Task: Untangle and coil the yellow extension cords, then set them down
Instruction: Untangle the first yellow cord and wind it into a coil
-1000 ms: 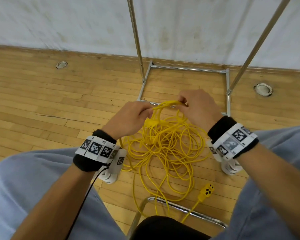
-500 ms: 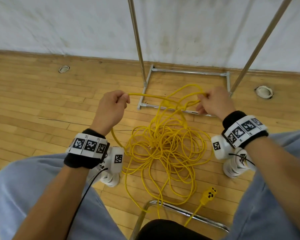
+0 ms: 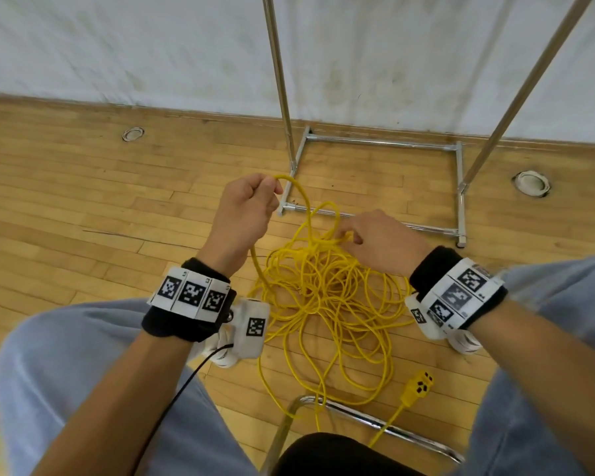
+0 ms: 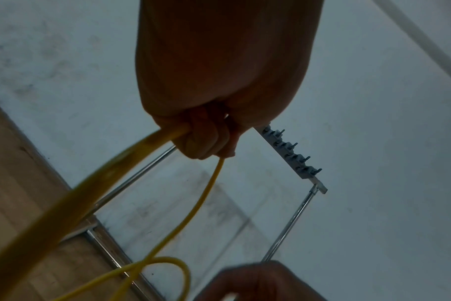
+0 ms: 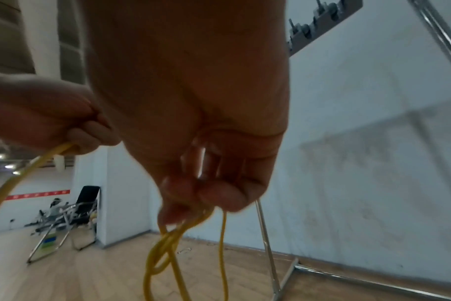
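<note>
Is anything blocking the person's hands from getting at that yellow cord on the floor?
Nothing visible does. The left hand already grips a strand of the yellow cord, and the right hand pinches strands at the top of the tangle. The metal rack base stands beyond the pile, toward the wall.

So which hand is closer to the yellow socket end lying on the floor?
Right. The right hand pinches cord strands above the tangle, on the socket end's side. The left hand grips a raised loop farther off, across the pile.
</note>
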